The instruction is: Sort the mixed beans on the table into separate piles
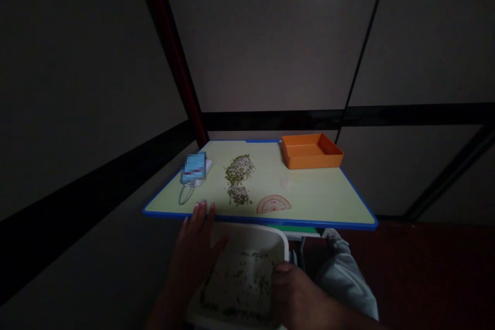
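A white plastic tub [251, 231], dark bits scattered over its bottom, sits below the table's near edge. My right hand [296, 294] is closed round the tub's right rim. On the other side, my left hand [197, 245] rests with fingers stretched toward the table edge and the thumb reaching over the tub's left side. Beyond the tub, a pile of greenish and pale grains [238, 169] lies loose on the tabletop, with a smaller patch nearer me.
The pale table [317, 193] has a blue rim and a printed red protractor [274, 204]. An orange tray [311, 161] stands at its back right. At the left lies a blurred blue object [194, 167] with a looped cord. Walls rise behind and to the left.
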A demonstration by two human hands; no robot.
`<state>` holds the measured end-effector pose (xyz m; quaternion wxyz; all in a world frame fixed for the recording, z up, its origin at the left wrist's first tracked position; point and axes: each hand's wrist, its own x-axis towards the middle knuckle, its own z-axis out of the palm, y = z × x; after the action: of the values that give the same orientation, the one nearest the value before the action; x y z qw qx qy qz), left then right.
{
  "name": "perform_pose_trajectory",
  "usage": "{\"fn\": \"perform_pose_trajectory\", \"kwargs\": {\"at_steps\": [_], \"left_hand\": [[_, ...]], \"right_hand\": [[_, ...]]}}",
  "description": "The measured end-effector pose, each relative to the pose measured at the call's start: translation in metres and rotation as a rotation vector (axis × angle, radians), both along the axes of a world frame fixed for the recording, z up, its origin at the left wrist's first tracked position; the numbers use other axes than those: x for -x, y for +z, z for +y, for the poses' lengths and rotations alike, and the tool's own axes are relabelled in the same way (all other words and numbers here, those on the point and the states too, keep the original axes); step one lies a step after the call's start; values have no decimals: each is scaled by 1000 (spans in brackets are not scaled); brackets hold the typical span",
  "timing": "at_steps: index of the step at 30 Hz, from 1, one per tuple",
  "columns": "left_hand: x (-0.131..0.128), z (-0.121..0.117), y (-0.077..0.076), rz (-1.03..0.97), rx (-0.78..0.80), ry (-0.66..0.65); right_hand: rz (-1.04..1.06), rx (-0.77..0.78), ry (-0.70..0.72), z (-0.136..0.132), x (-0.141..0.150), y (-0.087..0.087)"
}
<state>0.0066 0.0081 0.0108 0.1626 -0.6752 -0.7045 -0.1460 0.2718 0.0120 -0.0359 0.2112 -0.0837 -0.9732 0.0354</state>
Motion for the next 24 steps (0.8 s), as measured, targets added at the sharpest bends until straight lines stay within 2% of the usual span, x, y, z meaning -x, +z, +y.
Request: {"fn": "perform_pose_trajectory", "kwargs": {"at_steps": [3, 6, 10, 14, 16, 18, 21, 24], "left_hand": [[-1, 2, -8, 48, 2, -9], [0, 4, -16, 26, -29, -54], [3, 7, -24, 26, -58, -88], [7, 8, -26, 39, -72, -112], [10, 7, -26, 60, -72, -138], [11, 5, -25, 83, -75, -159], [10, 2, -24, 66, -82, -157], [7, 0, -23, 24, -72, -112]], "right_hand": [[-103, 82, 67, 2, -1, 10], [-158, 102, 75, 6, 0, 24], [-228, 146, 116, 15, 14, 43], [-299, 174, 131, 22, 29, 48], [-298, 156, 188, 29, 27, 53], [-210, 100, 272, 44, 17, 68], [-99, 27, 59, 82, 0, 104], [-152, 74, -108, 134, -5, 140]]}}
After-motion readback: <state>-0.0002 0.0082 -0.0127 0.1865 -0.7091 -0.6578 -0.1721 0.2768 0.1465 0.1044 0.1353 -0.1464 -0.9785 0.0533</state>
